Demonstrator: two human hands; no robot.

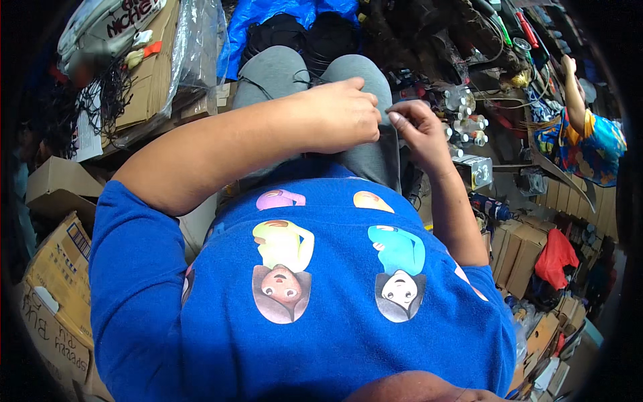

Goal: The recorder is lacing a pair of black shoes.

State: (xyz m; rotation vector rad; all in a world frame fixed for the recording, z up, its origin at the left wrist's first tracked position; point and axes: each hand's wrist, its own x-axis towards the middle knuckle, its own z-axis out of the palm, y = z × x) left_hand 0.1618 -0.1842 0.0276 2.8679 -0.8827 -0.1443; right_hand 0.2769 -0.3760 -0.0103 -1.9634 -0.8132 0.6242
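Observation:
My left hand (348,117) is closed in a fist above my lap, its forearm crossing in from the left; what it grips is hidden behind the fingers. Just right of it, my right hand (425,130) pinches thumb and forefinger together, with something thin and dark at the tips, too small to name. Thin black cord (258,86) lies across my left knee in grey trousers (274,67), and more passes between the knees toward the left hand. Beyond the knees sit two dark round shapes (278,33), on or beside a blue plastic sheet (234,30).
At the left are flattened cardboard (151,87) with plastic wrap, tangled black cord (110,107) and a cardboard box (60,184). To the right stand several small clear bottles (462,117). Another person's arm (574,97) shows at the far right, above a red bag (556,258).

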